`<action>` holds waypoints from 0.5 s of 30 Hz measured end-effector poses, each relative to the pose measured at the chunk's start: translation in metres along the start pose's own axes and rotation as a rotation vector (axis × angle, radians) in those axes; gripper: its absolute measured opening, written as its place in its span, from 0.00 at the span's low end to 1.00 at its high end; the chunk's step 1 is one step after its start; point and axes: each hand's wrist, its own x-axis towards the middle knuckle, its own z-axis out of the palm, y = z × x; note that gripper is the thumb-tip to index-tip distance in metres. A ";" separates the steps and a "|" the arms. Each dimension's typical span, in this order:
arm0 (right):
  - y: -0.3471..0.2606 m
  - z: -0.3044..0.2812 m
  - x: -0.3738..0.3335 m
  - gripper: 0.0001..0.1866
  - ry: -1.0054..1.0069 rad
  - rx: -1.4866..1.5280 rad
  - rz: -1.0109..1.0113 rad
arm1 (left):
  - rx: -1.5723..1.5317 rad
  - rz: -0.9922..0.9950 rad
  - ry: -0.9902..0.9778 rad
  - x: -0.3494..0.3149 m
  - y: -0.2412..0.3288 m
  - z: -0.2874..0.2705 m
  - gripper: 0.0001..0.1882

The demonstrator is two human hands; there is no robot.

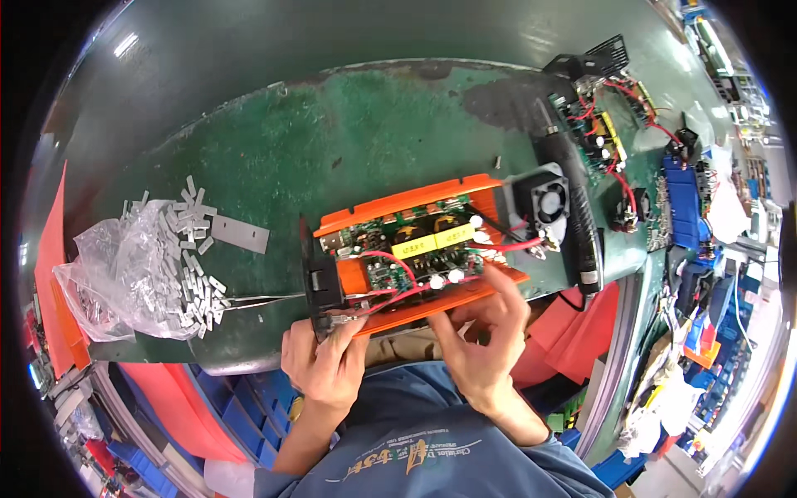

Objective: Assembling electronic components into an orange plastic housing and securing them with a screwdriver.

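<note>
Printed on yellow transformer tape (432, 241) and a blue shirt (432, 440).
Marked in dark characters across the tape; lettered in white and gold, in several lines, across the shirt's front.

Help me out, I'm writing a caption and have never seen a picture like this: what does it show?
There is no machine arm here. A person wears two wide fisheye cameras side by side; this picture is the left one's, looking down, so straight edges bend.

The bare hands are the wearer's. The left hand holds the near left corner of an orange casing, by its black end panel. The right hand has a finger reaching over the near wall; I can't tell whether it grips. Inside sits a circuit board.

On the green table, small grey pieces lie by a clear bag at left; a fan sits at the casing's right.
</note>
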 end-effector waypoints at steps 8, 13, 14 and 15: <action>-0.032 -0.087 0.100 0.10 0.073 -0.275 -0.303 | -0.049 -0.069 -0.065 0.011 0.010 -0.008 0.20; -0.012 -0.087 0.239 0.08 -0.583 -0.334 -0.319 | -0.103 -0.079 -0.121 0.011 0.010 -0.016 0.16; -0.006 -0.086 0.259 0.08 -0.807 -0.328 -0.293 | -0.102 -0.070 -0.110 0.011 0.012 -0.016 0.16; 0.002 -0.081 0.271 0.08 -0.980 -0.290 -0.230 | -0.104 -0.089 -0.125 0.011 0.013 -0.017 0.16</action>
